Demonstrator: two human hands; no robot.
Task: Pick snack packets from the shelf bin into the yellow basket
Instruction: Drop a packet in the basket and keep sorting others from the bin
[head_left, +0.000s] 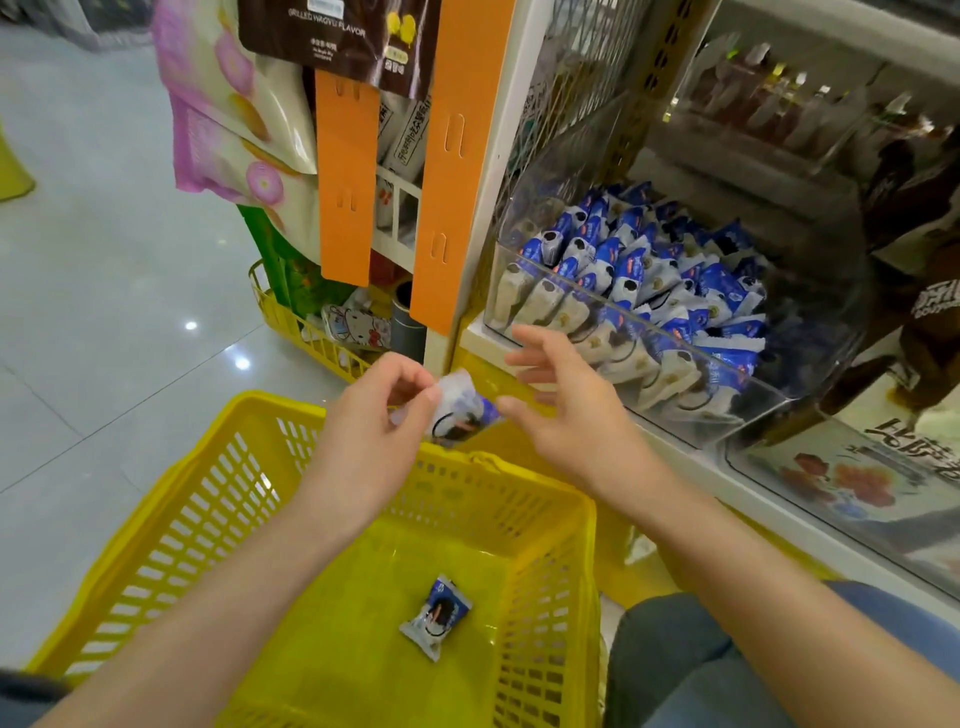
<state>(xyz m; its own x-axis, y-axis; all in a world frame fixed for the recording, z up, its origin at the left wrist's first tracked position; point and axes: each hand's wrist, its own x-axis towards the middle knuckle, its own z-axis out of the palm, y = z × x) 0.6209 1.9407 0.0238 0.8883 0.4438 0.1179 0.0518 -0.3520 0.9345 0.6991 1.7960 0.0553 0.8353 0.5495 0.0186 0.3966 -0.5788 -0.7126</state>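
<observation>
Shop aisle: carrying step above yellow basket (249, 457).
Left hand (374, 421) pinches one snack packet (464, 410), right hand (569, 410) has fingers apart; next, I think, release it inside.

Definitely a shop, looks like a snack store. Clear shelf bin (691, 345) crammed with identical blue-and-white packets (639, 270), big bags (228, 104) hanging by orange strips (345, 182), and a yellow shopping basket (218, 493) on the shiny tiled floor (104, 260).
</observation>
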